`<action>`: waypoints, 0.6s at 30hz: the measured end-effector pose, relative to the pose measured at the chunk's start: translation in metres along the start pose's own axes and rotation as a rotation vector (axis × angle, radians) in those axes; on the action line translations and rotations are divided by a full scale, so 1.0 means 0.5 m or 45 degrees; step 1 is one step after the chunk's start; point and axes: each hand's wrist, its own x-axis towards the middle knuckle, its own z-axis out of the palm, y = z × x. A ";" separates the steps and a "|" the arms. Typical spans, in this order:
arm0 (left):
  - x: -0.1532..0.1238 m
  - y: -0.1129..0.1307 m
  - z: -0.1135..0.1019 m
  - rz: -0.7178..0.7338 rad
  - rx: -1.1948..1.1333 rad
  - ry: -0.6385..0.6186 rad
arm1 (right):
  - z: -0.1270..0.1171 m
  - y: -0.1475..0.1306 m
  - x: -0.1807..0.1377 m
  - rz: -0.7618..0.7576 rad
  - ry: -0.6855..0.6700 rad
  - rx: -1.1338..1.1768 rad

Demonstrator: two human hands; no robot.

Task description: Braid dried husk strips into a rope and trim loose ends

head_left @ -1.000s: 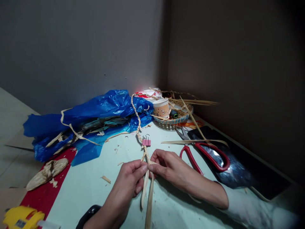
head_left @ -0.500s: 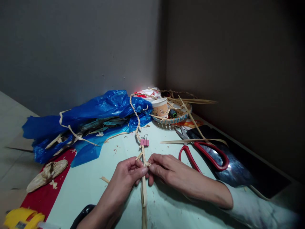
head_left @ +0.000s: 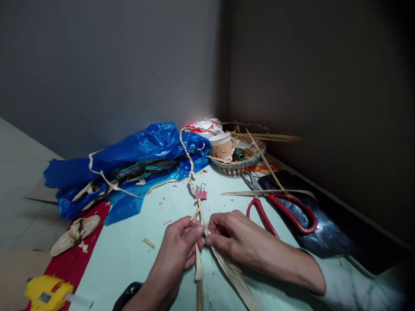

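Observation:
A braided cord of pale dried plant strips runs from the basket toward me, pinned near its lower end by a pink binder clip. Just below the clip, my left hand pinches the braid's working end, and one loose strip hangs down from those fingers. Close beside it, my right hand is closed on another wide strip, which slants down to the right. The fingertips of both hands nearly meet. A short strip end sticks out above my left thumb.
Red-handled scissors lie on a dark sheet at right. Behind stand a woven basket and paper cup. A blue plastic bag spreads at left, with a yellow glue gun at the near corner.
The strip in my right hand now slants out to the right, apart from the left one; before, only the central strips hung below my hands. The whole view has shifted slightly.

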 end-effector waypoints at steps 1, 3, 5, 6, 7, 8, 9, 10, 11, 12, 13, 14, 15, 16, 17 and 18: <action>-0.001 -0.001 0.002 0.005 -0.009 0.016 | -0.003 -0.001 0.001 -0.016 -0.007 0.001; -0.004 -0.003 0.006 0.016 -0.028 0.049 | -0.012 -0.003 0.003 -0.038 -0.012 -0.002; -0.005 -0.005 0.009 0.023 -0.044 0.073 | -0.023 -0.005 0.003 -0.049 -0.020 0.008; -0.006 -0.005 0.009 0.026 -0.051 0.082 | -0.028 -0.006 0.002 -0.057 -0.033 0.015; -0.006 -0.005 0.010 0.030 -0.056 0.087 | -0.033 -0.007 0.002 -0.066 -0.038 0.011; -0.005 -0.006 0.010 0.033 -0.058 0.092 | -0.037 -0.008 0.002 -0.069 -0.034 -0.006; -0.005 -0.006 0.010 0.036 -0.057 0.099 | -0.039 -0.009 0.002 -0.066 -0.019 -0.032; -0.004 -0.006 0.011 0.040 -0.053 0.109 | -0.039 -0.010 0.002 -0.054 0.007 -0.063; -0.004 -0.006 0.012 0.044 -0.045 0.121 | -0.037 -0.010 0.002 -0.038 0.033 -0.087; -0.004 -0.006 0.013 0.047 -0.033 0.133 | -0.032 -0.010 0.001 -0.022 0.051 -0.095; -0.004 -0.006 0.015 0.051 -0.019 0.146 | -0.025 -0.010 0.000 -0.007 0.057 -0.081; -0.005 -0.006 0.016 0.057 -0.005 0.160 | -0.016 -0.010 -0.001 0.007 0.055 -0.056; -0.007 -0.007 0.018 0.066 0.008 0.174 | -0.006 -0.010 -0.004 0.024 0.059 -0.038; -0.008 -0.008 0.020 0.076 0.019 0.187 | 0.004 -0.011 -0.008 0.043 0.067 -0.039; -0.010 -0.009 0.022 0.083 0.029 0.197 | 0.014 -0.013 -0.012 0.059 0.082 -0.059; -0.011 -0.010 0.022 0.089 0.035 0.204 | 0.023 -0.015 -0.018 0.073 0.103 -0.093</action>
